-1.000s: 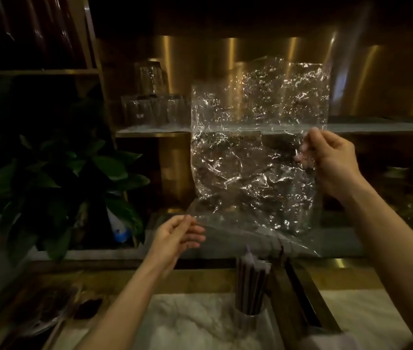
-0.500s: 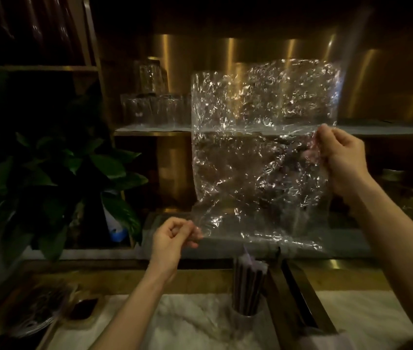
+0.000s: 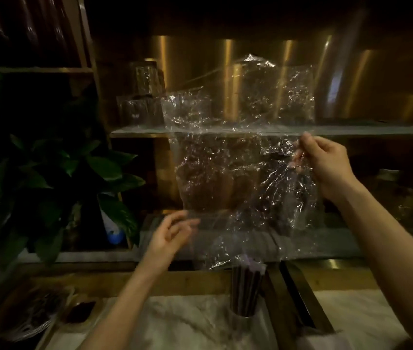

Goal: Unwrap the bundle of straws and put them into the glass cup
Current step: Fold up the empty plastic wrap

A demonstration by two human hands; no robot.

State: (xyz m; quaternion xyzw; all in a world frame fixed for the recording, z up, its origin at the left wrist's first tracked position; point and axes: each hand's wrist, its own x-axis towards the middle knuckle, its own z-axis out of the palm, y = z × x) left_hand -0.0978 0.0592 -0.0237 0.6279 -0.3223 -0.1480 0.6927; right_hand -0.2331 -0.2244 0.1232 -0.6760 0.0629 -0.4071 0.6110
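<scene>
The dark straws stand upright, bunched together, in the glass cup, which sits on the marble counter just left of a dark divider. Above them hangs the clear, crinkled plastic wrap, spread out like a sheet, with its lower edge near the straw tips. The right hand pinches the wrap at its right edge between thumb and fingers. The left hand is blurred, its fingers loose and spread at the wrap's lower left corner, holding nothing; whether it touches the film cannot be told. Behind the wrap, a shelf carries stacked drinking glasses. A leafy plant stands at the left.
</scene>
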